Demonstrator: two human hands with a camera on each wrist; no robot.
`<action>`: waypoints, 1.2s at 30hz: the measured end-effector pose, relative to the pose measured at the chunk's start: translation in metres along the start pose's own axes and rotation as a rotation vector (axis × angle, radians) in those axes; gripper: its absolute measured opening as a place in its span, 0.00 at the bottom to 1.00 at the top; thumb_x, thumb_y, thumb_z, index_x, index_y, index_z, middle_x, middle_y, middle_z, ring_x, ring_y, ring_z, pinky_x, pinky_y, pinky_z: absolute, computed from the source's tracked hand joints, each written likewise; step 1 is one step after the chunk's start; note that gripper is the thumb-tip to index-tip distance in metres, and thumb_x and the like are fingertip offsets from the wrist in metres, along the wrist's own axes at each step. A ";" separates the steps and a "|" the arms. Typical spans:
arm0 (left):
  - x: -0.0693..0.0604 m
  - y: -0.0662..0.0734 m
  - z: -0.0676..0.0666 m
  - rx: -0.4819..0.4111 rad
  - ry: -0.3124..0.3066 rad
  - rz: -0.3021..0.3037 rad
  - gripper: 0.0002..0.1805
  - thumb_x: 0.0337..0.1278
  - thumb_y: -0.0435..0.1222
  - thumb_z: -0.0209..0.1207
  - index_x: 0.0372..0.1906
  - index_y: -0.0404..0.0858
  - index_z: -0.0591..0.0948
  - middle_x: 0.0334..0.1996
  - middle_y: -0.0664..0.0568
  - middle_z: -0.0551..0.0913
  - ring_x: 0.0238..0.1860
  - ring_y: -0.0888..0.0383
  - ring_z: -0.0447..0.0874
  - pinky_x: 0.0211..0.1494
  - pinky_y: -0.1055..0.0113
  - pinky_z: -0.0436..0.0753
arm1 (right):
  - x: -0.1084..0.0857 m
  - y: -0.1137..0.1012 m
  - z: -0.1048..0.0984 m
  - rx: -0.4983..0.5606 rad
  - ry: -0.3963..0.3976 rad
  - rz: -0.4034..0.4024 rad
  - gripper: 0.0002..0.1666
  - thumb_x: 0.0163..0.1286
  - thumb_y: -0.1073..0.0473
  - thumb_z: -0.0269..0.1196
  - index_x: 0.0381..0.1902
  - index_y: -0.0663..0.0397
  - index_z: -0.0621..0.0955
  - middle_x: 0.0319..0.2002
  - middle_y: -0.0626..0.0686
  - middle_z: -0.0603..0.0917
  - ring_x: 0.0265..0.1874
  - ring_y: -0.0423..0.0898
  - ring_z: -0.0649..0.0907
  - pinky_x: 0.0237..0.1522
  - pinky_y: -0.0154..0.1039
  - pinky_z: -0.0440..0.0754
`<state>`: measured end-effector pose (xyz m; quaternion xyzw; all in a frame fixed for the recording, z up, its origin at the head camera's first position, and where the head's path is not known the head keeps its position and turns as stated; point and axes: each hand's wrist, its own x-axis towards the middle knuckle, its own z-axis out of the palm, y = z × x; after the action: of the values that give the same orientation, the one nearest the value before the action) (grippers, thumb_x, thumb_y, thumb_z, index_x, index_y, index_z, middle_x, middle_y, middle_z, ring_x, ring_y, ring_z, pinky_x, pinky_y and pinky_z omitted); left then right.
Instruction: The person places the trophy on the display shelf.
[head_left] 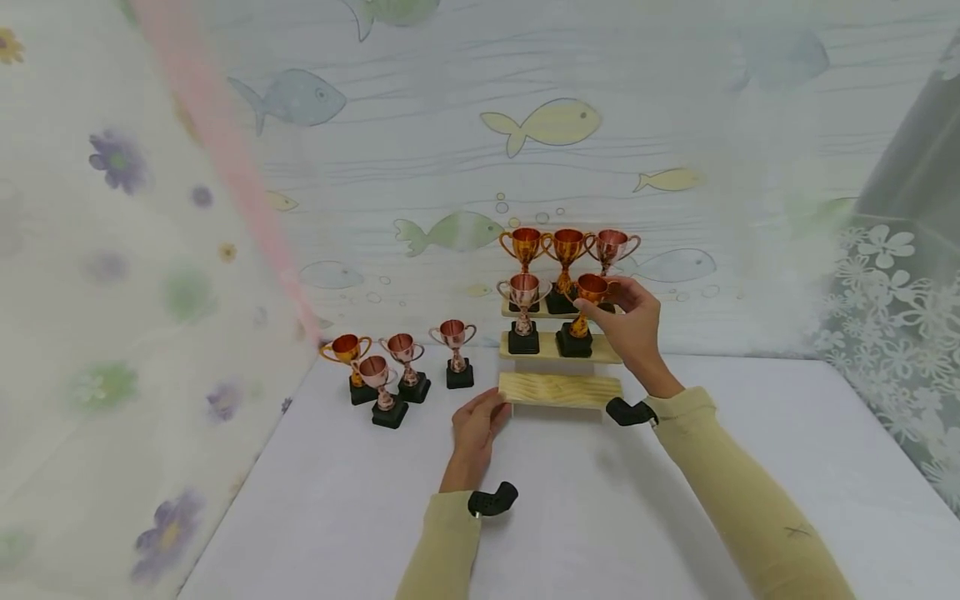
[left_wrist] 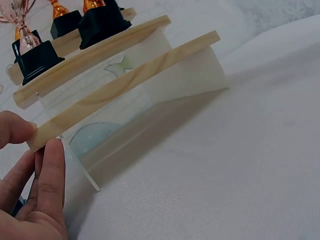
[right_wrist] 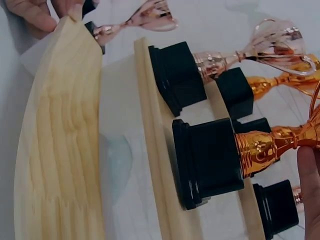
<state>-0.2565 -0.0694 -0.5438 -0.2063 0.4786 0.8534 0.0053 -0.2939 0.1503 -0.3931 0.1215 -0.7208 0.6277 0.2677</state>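
My right hand (head_left: 636, 327) pinches the cup of a small gold trophy cup (head_left: 579, 327), whose black base is at the right of the rack's middle step (head_left: 547, 346). In the right wrist view that black base (right_wrist: 210, 162) meets or nearly meets the board. Left of it stands a rose-gold trophy cup (head_left: 524, 293) on the same step. My left hand (head_left: 474, 429) grips the left end of the bare front step (head_left: 562, 389), thumb above and fingers (left_wrist: 51, 175) beneath. On the top step are two gold trophy cups (head_left: 567, 248) and a rose-gold one (head_left: 612, 247).
Several more trophy cups stand on the white table (head_left: 345, 500) left of the rack: a gold one (head_left: 347, 348) and rose-gold ones (head_left: 453, 335). A fish-patterned curtain (head_left: 420, 167) hangs behind, with a flowered sheet (head_left: 112, 292) on the left.
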 end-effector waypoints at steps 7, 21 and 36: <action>-0.001 0.001 0.001 -0.011 -0.002 0.003 0.21 0.63 0.27 0.64 0.60 0.26 0.79 0.49 0.40 0.82 0.45 0.57 0.84 0.51 0.70 0.87 | 0.004 0.008 0.014 -0.044 0.004 0.037 0.27 0.59 0.64 0.77 0.54 0.68 0.81 0.44 0.60 0.86 0.38 0.37 0.83 0.49 0.39 0.83; -0.002 0.002 0.000 -0.004 -0.005 -0.002 0.21 0.64 0.27 0.63 0.60 0.26 0.79 0.51 0.39 0.82 0.45 0.57 0.84 0.51 0.70 0.87 | 0.000 -0.003 0.024 -0.020 0.020 0.039 0.25 0.59 0.67 0.75 0.52 0.73 0.80 0.43 0.64 0.82 0.39 0.44 0.82 0.44 0.35 0.81; -0.001 -0.001 0.001 -0.020 -0.010 0.021 0.21 0.62 0.26 0.64 0.59 0.24 0.79 0.49 0.39 0.82 0.43 0.57 0.84 0.49 0.69 0.88 | 0.002 0.035 0.021 0.054 0.001 0.117 0.25 0.59 0.63 0.76 0.50 0.66 0.79 0.42 0.48 0.82 0.42 0.42 0.82 0.42 0.27 0.83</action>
<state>-0.2555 -0.0679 -0.5431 -0.1971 0.4719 0.8593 -0.0034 -0.3189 0.1367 -0.4229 0.0863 -0.7093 0.6616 0.2276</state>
